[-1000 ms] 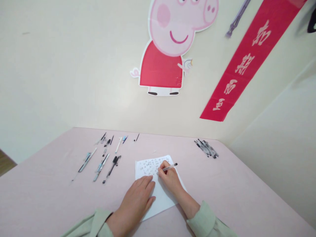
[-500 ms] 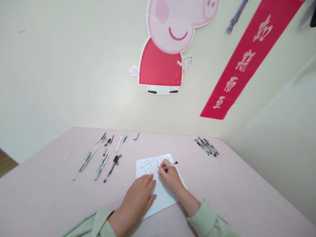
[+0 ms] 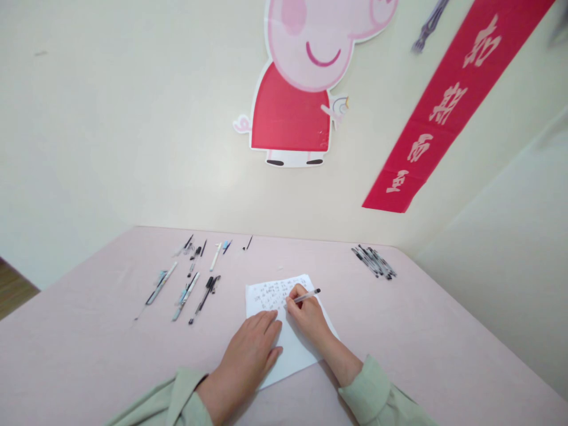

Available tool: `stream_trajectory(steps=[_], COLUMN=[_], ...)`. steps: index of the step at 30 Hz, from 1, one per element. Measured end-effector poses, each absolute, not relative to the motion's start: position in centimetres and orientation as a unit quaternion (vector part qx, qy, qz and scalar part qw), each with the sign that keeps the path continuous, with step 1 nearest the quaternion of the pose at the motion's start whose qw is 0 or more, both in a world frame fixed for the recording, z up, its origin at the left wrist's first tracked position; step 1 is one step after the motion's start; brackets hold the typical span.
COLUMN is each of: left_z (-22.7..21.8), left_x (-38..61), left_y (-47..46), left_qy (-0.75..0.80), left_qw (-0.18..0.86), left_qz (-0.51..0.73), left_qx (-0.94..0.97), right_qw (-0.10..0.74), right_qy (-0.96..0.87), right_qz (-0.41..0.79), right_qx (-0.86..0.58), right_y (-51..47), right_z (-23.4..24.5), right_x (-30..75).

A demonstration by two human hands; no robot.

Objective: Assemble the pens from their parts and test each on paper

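A white sheet of paper (image 3: 266,296) with lines of small handwriting lies on the pink table (image 3: 421,331) in front of me. My right hand (image 3: 308,319) is closed around a pen (image 3: 307,295), its tip resting on the written part of the sheet. My left hand (image 3: 252,355) lies flat on the paper's lower left part, fingers stretched out and together, pressing it down. Both arms wear pale green sleeves.
Several pens and pen parts (image 3: 190,284) lie spread out on the table's left side. A bundle of dark pens (image 3: 373,262) sits at the far right near the wall. A cartoon pig cutout (image 3: 302,89) and a red banner (image 3: 444,106) hang on the wall behind.
The view has shifted slightly. My right hand with the pen has edged a little along the writing; my left hand stays flat on the paper.
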State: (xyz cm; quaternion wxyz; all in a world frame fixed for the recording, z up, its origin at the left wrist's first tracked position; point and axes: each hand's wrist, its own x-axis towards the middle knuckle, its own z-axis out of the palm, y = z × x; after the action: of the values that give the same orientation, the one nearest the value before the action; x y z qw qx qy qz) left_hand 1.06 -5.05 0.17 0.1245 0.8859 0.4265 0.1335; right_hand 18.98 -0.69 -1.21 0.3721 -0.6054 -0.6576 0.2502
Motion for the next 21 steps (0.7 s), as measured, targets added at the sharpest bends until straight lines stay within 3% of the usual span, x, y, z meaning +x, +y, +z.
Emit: stream_trajectory(steps=[21], left_z=[-0.02], left_x=[0.96], left_y=[-4.93], left_qy=[0.427], left_qw=[0.12], left_qz=[0.143], left_qx=[0.885], right_qw=[0.378], right_qy=[-0.658], right_qz=[0.247], right_qx=[-0.602], right_y=[-0.79], right_z=[-1.14], right_x=[18.86])
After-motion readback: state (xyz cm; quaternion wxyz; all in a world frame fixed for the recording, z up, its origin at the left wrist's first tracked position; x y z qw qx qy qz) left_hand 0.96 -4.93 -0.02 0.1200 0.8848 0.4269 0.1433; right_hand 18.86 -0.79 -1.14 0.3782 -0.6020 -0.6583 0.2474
